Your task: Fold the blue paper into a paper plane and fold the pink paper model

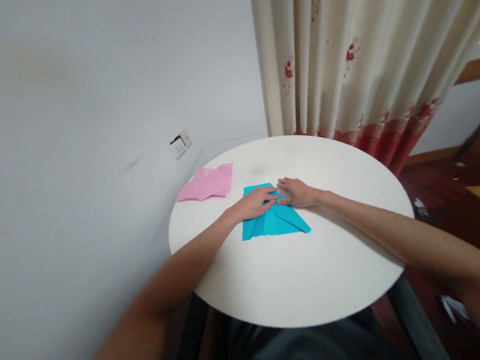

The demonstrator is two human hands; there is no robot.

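Both hands press flat, fingers spread, on the blue paper (pixel 274 220) at the middle of the worktop (pixel 312 273): left hand (pixel 257 202), right hand (pixel 297 192), fingertips meeting. A pink paper (pixel 207 183) lies near the far left edge.

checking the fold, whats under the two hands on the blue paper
Both the left hand and the right hand press flat on the blue paper, whose folded flaps show below them. The crease under the palms is covered.

Both hands (pixel 280 196) and forearms are bare — no sleeves, rings or watch — above dark clothing.
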